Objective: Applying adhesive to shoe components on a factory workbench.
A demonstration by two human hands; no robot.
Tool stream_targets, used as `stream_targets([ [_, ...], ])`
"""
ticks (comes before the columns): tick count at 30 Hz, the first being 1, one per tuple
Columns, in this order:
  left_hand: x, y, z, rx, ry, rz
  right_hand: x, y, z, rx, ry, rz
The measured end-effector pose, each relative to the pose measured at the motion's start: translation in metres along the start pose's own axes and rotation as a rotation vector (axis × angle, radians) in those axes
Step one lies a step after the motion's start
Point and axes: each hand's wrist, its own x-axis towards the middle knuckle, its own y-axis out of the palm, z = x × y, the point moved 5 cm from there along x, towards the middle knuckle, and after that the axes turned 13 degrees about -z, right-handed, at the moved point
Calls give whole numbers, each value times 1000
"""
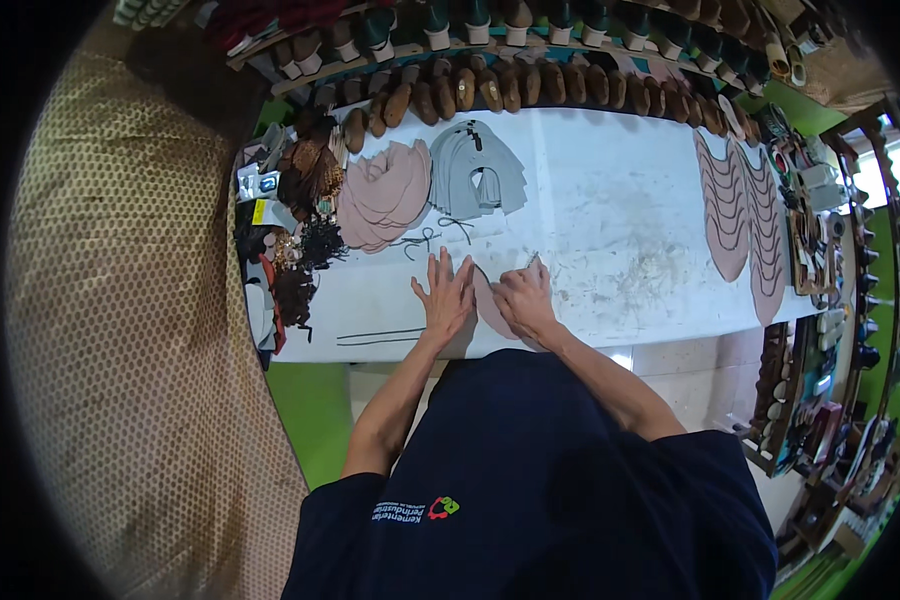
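Note:
A pink, sole-shaped piece [494, 308] with a dark edge lies at the table's near side, between my two hands. My left hand [450, 298] rests along its left edge, fingers stretched out and apart. At its right side my right hand [526, 300] is closed, with bent fingers pressed down against the piece. Whatever those fingers pinch is too small to make out. Thin black cords [428, 238], some in loops, lie just beyond my left hand. Two long dark strips [380, 338] lie left of it, near the front edge.
Stacked pink cut pieces [382, 195] and grey curved pieces [476, 172] lie at the back left of the white table [610, 215]. Overlapping pink pieces [725, 205] line the right. Brown shoe lasts [490, 90] stand along the back; tassels and small supplies [305, 210] crowd the left edge.

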Motion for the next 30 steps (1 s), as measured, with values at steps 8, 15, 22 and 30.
stream_targets([
  [8,-5,-1,5,-3,49,41,40,26,-3,32,300,-124],
  [15,5,6,18,32,122,98,48,38,1,-5,348,-74],
  [22,10,-1,19,-28,136,124,44,43,-5,88,392,-82],
  [30,12,1,26,-110,141,105,41,33,-1,83,390,-122],
])
